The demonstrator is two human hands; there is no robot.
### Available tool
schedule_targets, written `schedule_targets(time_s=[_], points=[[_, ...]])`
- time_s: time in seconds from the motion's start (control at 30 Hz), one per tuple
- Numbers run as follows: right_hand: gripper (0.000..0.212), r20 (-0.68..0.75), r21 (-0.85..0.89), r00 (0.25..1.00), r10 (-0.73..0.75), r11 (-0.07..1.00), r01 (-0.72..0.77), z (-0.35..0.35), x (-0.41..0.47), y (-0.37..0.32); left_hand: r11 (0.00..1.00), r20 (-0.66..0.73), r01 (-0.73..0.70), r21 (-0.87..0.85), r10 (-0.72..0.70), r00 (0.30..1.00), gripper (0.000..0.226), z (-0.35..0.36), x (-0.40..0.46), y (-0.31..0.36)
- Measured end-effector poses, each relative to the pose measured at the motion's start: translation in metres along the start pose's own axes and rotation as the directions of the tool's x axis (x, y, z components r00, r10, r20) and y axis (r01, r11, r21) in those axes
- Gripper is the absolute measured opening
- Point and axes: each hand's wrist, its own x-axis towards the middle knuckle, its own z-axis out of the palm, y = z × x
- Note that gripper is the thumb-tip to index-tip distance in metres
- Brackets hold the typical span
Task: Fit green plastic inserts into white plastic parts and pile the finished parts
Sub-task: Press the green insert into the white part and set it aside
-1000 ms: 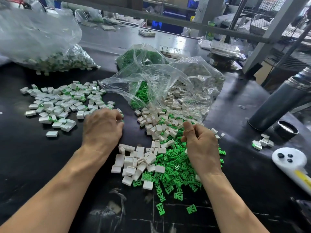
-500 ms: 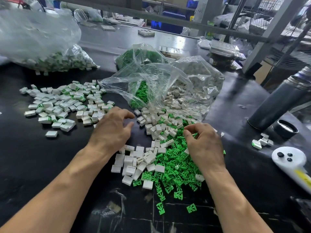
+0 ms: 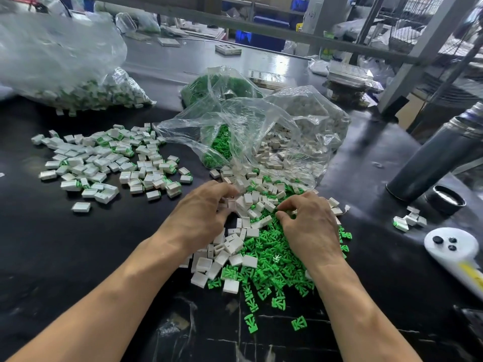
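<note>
**Head view: both hands down in the mixed heap, risks noted**

Head camera, looking down on dark bench (image 3: pixel 65 257). Left hand (image 3: pixel 198 215) palm down at heap's left edge, fingers curled among white parts (image 3: pixel 227 244); whether gripping one, could not tell, fingertips hidden. Right hand (image 3: pixel 311 226) likewise curled, fingertips pressed into boundary between white pieces and green inserts (image 3: pixel 271 265); grip not readable either.

Finished pile (image 3: pixel 109 163) well apart to the left, white shells showing green edges. Open clear bag (image 3: pixel 261 137) just behind the hands, spilling both kinds onto bench.

Likely trouble from here, as judgement:
- Supply heap mixed, whites over greens. Wrong piece or two at once easily pinched.
- Inserts small, pronged, tangled. Misaligned push into shell likely to jam or seat crooked.
- Forearms resting low across heap. Sweep of wrist likely to scatter strays like lone insert (image 3: pixel 299 322) near front edge, possibly off bench.
- Small separate cluster (image 3: pixel 409 220) at right, near white controller (image 3: pixel 454 246) and dark cylinder (image 3: pixel 439 158); status unclear, easily confused with finished stock.
- Bag mouth slack; further spill probable if nudged.
</note>
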Motion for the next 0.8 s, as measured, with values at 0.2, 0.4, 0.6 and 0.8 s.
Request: schedule_targets(time_s=[0.2,0.4,0.6,0.8], points=[[0.007,-0.035,0.012,0.999,-0.006,1.0,0.006,0.0006,-0.0022,-0.0002,0.995,-0.018,0.091,0.037,-0.09,0.996,0.029,-0.0038,-0.0025,0.0009],[0.013,-0.019,-0.01,1.0,-0.018,1.0,0.018,-0.0001,-0.0026,-0.0004,0.983,-0.057,0.164,0.084,-0.16,0.986,0.02,-0.0073,-0.0005,-0.0022],[0.01,-0.035,-0.012,0.999,-0.017,1.0,0.016,0.0016,-0.0021,0.0005,0.978,-0.088,0.19,0.091,-0.182,0.979,0.015,-0.005,-0.0001,-0.0036],[0.008,-0.079,0.091,0.996,-0.028,0.995,0.035,0.0,-0.0025,-0.0006,0.978,-0.114,0.153,-0.143,-0.169,0.979,0.01,-0.0065,0.0001,-0.0017]])
